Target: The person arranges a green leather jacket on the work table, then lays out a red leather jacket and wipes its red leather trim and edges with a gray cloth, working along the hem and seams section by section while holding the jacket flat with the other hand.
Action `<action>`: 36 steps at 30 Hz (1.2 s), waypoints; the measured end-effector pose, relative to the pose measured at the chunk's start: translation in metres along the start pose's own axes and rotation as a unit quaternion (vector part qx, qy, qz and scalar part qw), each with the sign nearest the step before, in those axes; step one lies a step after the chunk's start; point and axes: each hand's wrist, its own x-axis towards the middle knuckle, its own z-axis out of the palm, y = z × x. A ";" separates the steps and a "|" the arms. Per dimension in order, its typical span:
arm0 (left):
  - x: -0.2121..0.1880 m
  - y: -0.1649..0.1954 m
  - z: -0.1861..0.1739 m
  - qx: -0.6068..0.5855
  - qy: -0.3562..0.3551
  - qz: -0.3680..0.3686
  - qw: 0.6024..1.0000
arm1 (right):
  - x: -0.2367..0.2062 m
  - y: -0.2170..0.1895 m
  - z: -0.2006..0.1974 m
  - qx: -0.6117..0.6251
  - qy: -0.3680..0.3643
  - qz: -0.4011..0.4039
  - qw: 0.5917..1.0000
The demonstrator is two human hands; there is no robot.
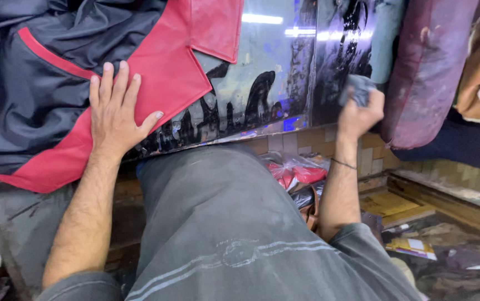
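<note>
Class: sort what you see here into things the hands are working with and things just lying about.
In use:
left hand flat on red-and-navy garment
right hand gripping grey cloth
glossy black tabletop

Lying about:
maroon cushion
red plastic bags
yellow booklet

Left hand (pixel 114 111) flat on red-navy garment (pixel 162 78); right hand (pixel 360 114) clutches grey cloth (pixel 358 88).
</note>
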 end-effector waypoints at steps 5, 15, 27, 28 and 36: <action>-0.002 0.001 0.001 0.000 0.015 0.014 1.000 | 0.014 0.006 -0.002 -0.001 -0.010 -0.035 0.999; 0.001 0.002 0.002 0.004 0.020 0.014 1.000 | 0.012 -0.017 -0.022 -0.056 -0.131 -0.081 0.986; 0.001 0.003 0.001 0.012 0.023 0.006 1.000 | 0.107 -0.051 0.085 -0.070 -0.055 -0.243 0.966; 0.002 0.002 0.000 0.015 0.022 0.005 1.000 | 0.103 -0.052 0.083 -0.084 -0.091 -0.191 0.974; 0.005 0.000 -0.004 0.005 0.041 0.004 0.999 | 0.134 -0.068 0.064 -0.065 -0.114 -0.075 0.988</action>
